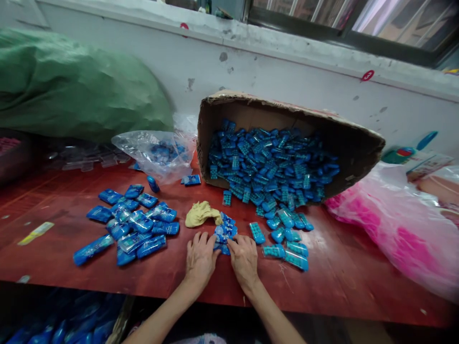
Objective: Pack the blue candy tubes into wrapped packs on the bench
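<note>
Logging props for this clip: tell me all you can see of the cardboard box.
The cardboard box is brown, worn and dented, tipped on its side on the red table against the white wall, its open mouth facing the camera. It is packed with small blue packets that spill out onto the table. A pink plastic bag lies at its right.

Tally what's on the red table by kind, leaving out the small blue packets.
Cardboard box, tipped on its side: 1
Clear plastic bag: 1
Pink plastic bag: 1
Green sack: 1
Yellow cloth: 1
Hands, left hand and right hand: 2
Total: 7
</note>
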`<state>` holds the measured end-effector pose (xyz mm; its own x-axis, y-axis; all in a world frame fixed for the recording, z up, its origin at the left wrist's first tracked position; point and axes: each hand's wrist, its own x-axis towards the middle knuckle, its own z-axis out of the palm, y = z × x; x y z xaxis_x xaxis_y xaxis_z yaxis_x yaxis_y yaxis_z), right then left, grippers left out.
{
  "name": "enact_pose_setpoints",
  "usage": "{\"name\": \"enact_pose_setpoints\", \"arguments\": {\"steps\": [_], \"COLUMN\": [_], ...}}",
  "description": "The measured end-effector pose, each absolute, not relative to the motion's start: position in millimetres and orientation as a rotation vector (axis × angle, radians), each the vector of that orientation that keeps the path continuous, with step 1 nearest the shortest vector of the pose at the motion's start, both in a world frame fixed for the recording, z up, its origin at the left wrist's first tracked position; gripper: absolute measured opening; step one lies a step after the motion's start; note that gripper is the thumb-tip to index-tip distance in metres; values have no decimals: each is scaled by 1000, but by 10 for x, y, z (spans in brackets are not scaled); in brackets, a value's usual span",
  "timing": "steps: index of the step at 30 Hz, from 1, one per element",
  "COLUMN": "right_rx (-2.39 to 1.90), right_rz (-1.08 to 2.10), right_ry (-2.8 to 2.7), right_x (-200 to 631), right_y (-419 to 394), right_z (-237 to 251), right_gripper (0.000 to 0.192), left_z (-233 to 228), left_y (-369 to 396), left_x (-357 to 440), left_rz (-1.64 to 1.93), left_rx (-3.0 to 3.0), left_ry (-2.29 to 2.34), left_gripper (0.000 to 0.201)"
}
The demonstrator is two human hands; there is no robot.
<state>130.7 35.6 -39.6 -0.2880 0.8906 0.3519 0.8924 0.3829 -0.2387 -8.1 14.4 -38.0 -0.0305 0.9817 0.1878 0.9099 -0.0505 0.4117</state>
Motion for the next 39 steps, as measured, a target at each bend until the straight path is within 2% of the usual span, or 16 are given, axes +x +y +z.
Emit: {"name": "enact_pose_setpoints", "arguments": {"steps": [5, 6, 8, 11, 14, 16, 18, 22, 32, 34, 39], "right_rx": [-1396, -1347, -1254, -1220, -1262, -1246, -1237, -1319, -1527, -1517, -1470], "right_rz": [23, 38, 121, 431, 919, 1198, 1334, 1271, 675, 660, 848], "right_ry": [-1985, -1944, -1873, -1728, -1472, -1328, -1248, -1229, -1597, -1614, -1638], "right_x": [1342, 1341, 1324, 1282, 1254, 1240, 1219, 1159, 1088, 1092, 1176], "right_y": [282, 244, 166, 109, 161, 219, 254, 222, 174, 180, 191], "right_z": [-248, -217, -172, -154, -166, -173, -175, -156, -187, -192, -73], "right_gripper": [20, 20, 20, 21, 29, 19, 14, 18, 24, 26, 32], "left_z": [-345, -312, -239, -165, -160, -180, -209, -274, -267, -232, -126], "left_y": [126, 121, 110, 92, 86, 93, 106, 141, 220, 208, 156], "left_x": [-123, -116, -88, -38, -14, -8, 0, 26, 146, 160, 77], "left_rz": [1183, 1216, 1193, 1144, 1151, 1167, 1188, 1229, 1227, 1215, 1059], "left_rx": [1405, 1230, 973, 780, 718, 727, 740, 685, 558, 520, 450], "left_ry": [1855, 1755, 1529, 1356, 1358, 1404, 1459, 1442, 1307, 1266, 1091], "left_gripper": [55, 57, 48, 28, 25, 25, 26, 28, 32, 32, 32]}}
